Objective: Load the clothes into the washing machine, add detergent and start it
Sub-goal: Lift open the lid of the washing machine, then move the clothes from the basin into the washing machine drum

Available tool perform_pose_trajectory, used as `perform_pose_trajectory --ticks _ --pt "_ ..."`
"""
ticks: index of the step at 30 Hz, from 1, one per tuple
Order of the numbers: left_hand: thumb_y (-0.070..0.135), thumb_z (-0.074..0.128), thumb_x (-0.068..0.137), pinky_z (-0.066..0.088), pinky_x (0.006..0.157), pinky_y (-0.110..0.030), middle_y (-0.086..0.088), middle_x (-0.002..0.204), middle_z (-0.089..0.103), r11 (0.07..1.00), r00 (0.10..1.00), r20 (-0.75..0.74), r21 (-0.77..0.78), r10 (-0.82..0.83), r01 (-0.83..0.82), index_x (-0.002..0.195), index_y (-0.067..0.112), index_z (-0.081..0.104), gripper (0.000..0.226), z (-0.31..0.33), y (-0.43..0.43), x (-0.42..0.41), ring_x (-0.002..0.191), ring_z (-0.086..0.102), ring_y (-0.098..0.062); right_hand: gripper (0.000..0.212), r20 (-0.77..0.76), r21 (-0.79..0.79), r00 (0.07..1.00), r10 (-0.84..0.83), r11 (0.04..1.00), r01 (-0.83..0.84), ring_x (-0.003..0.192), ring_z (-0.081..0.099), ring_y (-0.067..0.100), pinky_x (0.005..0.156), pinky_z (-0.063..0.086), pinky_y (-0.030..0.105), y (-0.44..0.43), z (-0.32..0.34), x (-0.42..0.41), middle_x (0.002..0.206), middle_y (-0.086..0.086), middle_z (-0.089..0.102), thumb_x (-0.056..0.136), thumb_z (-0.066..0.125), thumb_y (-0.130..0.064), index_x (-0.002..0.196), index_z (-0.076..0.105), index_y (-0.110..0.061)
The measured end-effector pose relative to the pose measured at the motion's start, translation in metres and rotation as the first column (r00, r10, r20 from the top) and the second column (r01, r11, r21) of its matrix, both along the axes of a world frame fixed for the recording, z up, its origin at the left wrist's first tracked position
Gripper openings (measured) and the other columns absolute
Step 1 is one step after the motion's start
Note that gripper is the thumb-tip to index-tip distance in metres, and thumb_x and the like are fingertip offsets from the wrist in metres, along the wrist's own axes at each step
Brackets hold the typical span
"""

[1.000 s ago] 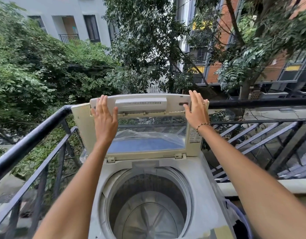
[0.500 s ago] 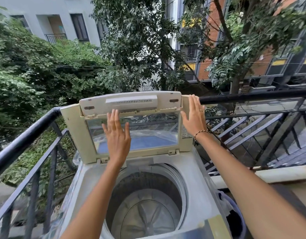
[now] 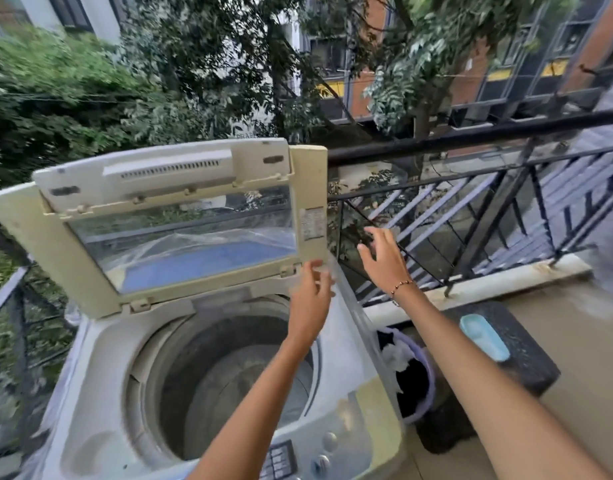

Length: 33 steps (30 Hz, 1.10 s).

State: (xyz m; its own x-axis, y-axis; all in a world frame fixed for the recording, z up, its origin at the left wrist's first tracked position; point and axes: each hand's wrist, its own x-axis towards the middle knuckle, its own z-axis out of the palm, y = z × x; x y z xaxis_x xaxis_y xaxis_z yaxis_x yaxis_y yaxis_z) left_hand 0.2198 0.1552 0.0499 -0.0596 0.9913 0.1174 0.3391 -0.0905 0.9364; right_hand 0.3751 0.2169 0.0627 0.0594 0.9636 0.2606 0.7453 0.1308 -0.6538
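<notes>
With lid point(image 3: 166, 171) upright, left hand point(image 3: 310, 299) and right hand point(image 3: 384, 261) loose and empty, reach for the basket point(image 3: 429, 379), drop clothes point(image 3: 397, 356) evenly into the drum point(image 3: 236, 375).

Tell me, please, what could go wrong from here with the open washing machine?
1. Neither the left hand nor the right hand grips the raised lid; it might drop shut over the drum during loading.
2. The railing stands right behind the washing machine, so a garment lifted from the basket could slip through.
</notes>
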Motion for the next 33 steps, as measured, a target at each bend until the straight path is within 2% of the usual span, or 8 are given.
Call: perform_pose_trajectory --ticks 4,8,11,16,21,25,29,33 --pt "0.030 0.045 0.096 0.054 0.080 -0.046 -0.008 0.095 0.065 0.972 0.993 0.106 -0.220 -0.060 0.082 0.105 0.019 0.049 0.015 -0.021 0.014 0.061 0.079 0.065 -0.024 0.032 -0.053 -0.179 0.998 -0.014 0.984 0.005 0.109 0.055 0.023 0.096 0.045 0.038 0.003 -0.030 0.043 0.127 0.008 0.046 0.095 0.046 -0.027 0.124 0.049 -0.013" --pt "0.023 0.048 0.095 0.051 0.073 -0.035 -0.011 0.104 0.064 0.942 0.979 0.202 -0.335 0.035 0.036 0.100 0.017 0.049 0.008 -0.052 0.033 0.121 0.079 0.064 -0.024 0.030 -0.073 -0.310 0.997 0.020 0.950 -0.041 0.105 0.057 0.025 0.095 0.045 0.038 0.015 -0.074 0.085 0.119 0.010 0.053 0.095 0.047 -0.026 0.119 0.053 -0.009" --pt "0.026 0.048 0.094 0.051 0.083 -0.042 -0.007 0.098 0.062 0.907 0.976 0.175 -0.419 0.126 -0.041 0.102 0.015 0.051 0.013 -0.079 0.046 0.163 0.091 0.063 -0.029 0.029 -0.102 -0.422 0.994 0.035 0.904 -0.075 0.109 0.056 0.031 0.095 0.044 0.041 0.029 -0.116 0.111 0.117 0.015 0.057 0.094 0.049 -0.024 0.115 0.057 -0.006" --pt "0.026 0.044 0.097 0.048 0.084 -0.034 -0.006 0.103 0.059 0.769 0.956 0.138 -0.628 0.259 -0.117 0.110 0.011 0.048 0.021 -0.126 0.065 0.212 0.092 0.058 -0.022 0.026 -0.148 -0.569 0.989 -0.002 0.818 -0.083 0.109 0.058 0.031 0.088 0.039 0.028 0.046 -0.172 0.151 0.115 0.017 0.062 0.094 0.051 -0.016 0.113 0.061 -0.001" --pt "0.041 0.038 0.067 0.047 0.088 -0.057 -0.035 0.116 0.055 0.578 0.934 0.002 -0.786 0.357 -0.219 0.115 -0.008 0.050 0.070 -0.248 0.085 0.237 0.106 0.054 -0.050 0.026 -0.150 -0.690 0.989 -0.005 0.716 -0.102 0.104 0.061 0.030 0.082 0.046 0.033 0.052 -0.234 0.188 0.109 0.013 0.066 0.095 0.047 -0.022 0.108 0.063 -0.006" --pt "0.021 0.042 0.086 0.048 0.085 -0.053 -0.033 0.118 0.055 0.440 0.932 -0.089 -0.863 0.352 -0.249 0.103 -0.006 0.047 0.032 -0.309 0.091 0.247 0.083 0.054 -0.038 0.025 -0.119 -0.783 0.993 -0.012 0.615 -0.087 0.099 0.061 0.028 0.079 0.048 0.034 0.055 -0.312 0.223 0.110 0.013 0.066 0.095 0.046 -0.023 0.108 0.062 -0.008" --pt "0.014 0.050 0.094 0.047 0.081 -0.035 -0.017 0.113 0.059 0.437 0.932 -0.228 -0.834 0.281 -0.336 0.097 0.012 0.045 0.006 -0.389 0.097 0.251 0.093 0.055 -0.027 0.027 -0.094 -0.849 0.996 -0.013 0.523 -0.073 0.102 0.058 0.030 0.079 0.048 0.036 0.058 -0.396 0.247 0.114 0.013 0.062 0.096 0.045 -0.022 0.114 0.057 -0.005" --pt "0.021 0.057 0.094 0.043 0.096 -0.033 -0.014 0.131 0.052 0.547 0.879 -0.451 -0.702 0.155 -0.457 0.134 0.005 0.044 0.045 -0.466 0.100 0.250 0.118 0.052 -0.028 0.028 -0.118 -0.857 0.993 -0.007 0.506 -0.098 0.105 0.056 0.031 0.087 0.048 0.041 0.065 -0.461 0.253 0.114 0.012 0.056 0.091 0.053 -0.020 0.116 0.051 -0.006"
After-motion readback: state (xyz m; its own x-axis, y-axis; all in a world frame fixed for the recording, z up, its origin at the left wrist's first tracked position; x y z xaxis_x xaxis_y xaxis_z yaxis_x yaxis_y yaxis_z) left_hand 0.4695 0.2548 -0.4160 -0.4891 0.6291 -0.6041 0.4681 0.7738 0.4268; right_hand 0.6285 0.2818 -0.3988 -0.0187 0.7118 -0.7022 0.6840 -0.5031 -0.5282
